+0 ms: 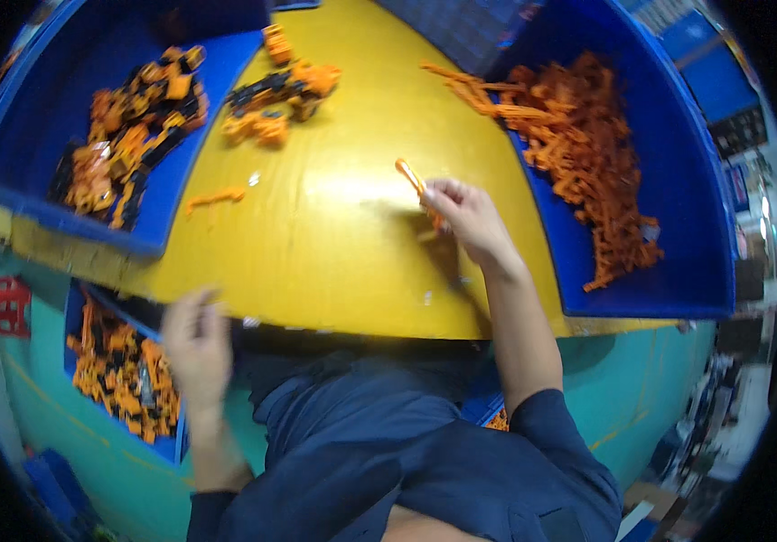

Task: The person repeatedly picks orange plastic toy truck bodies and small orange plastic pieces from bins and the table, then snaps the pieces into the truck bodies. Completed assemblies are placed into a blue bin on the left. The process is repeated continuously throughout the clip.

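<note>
Above the yellow tabletop (334, 262), my right hand (467, 219) is closed in a pinch on a slim orange plastic arm-like part (409, 173). Its far end sticks out past my fingertips toward the upper left. My left hand (197, 339) is at the table's near edge, over the lower blue bin; motion smears its fingers, so I cannot tell whether it holds anything. Between the hands and the left bin, a single thin orange part (217, 199) lies on the table. Farther back sits a small group of orange and black toy vehicle pieces (285, 95).
A blue bin (691, 262) of orange arm-like parts stands at the right. Another blue bin (18, 176) at the left holds orange and black assemblies. Below the table's left edge is a blue bin of small parts (126, 379), near a red crate (7, 307) on the green floor.
</note>
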### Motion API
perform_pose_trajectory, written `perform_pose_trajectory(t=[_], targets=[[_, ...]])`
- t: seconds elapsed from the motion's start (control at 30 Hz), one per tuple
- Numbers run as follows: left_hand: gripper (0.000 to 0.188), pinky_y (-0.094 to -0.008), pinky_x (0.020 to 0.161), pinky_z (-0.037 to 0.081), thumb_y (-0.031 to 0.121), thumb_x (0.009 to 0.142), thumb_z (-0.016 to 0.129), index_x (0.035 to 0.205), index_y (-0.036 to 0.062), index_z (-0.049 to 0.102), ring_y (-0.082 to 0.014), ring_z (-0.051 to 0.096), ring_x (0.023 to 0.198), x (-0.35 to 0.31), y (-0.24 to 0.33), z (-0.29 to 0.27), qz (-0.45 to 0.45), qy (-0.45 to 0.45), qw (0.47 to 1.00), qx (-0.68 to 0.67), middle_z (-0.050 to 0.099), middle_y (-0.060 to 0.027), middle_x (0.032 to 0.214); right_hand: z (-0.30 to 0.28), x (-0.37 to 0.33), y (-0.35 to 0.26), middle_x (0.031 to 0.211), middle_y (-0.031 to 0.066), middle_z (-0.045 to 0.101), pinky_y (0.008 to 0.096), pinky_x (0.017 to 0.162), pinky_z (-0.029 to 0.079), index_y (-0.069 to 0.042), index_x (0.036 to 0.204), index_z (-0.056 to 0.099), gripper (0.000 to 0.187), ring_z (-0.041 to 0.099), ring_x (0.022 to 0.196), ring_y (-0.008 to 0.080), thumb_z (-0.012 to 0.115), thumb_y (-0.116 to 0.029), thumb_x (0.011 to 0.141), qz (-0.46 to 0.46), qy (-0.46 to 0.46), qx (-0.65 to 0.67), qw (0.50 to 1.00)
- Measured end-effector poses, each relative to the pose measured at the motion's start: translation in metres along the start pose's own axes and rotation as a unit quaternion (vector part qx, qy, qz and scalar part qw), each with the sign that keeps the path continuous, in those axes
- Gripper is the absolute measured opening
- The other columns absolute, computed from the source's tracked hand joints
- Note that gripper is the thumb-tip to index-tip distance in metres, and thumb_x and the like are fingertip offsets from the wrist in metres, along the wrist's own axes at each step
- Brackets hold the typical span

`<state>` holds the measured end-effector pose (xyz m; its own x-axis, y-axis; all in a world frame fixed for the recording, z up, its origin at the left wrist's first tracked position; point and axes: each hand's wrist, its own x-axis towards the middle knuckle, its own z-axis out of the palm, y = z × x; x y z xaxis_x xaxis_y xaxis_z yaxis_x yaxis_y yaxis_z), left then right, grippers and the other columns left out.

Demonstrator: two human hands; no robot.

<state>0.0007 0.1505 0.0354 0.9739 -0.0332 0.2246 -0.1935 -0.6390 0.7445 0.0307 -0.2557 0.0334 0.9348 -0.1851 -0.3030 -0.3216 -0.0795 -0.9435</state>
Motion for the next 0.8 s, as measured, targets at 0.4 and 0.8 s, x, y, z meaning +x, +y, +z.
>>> perform_pose_trajectory(t=[0.4,0.8], targets=[[0.012,-0.0257,0.083,0.055,0.006,0.101,0.068,0.111,-0.0009,0.072,-0.0082,0.064,0.088,0.001,0.056,0.097,-0.139,-0.252,0.839,-0.462,0.071,-0.0027,0.096,0.088,-0.113,0.026,0.112,0.0059,0.070,0.0305,0.084,0.060,0.003,0.130,0.066,0.031,0.067,0.096,0.0123,0.070,-0.012,0.103,-0.007,-0.114,0.053,0.992],[0.015,-0.0274,0.065,0.046,0.011,0.097,0.068,0.089,0.0036,0.058,-0.0078,0.054,0.072,-0.004,0.053,0.107,-0.113,-0.245,0.877,-0.398,0.058,0.0000,0.078,0.101,-0.103,0.027,0.086,-0.0058,0.060,0.0182,0.057,0.042,-0.009,0.114,0.065,0.015,0.051,0.068,0.0015,0.068,-0.020,0.105,0.067,-0.039,0.173,0.982]])
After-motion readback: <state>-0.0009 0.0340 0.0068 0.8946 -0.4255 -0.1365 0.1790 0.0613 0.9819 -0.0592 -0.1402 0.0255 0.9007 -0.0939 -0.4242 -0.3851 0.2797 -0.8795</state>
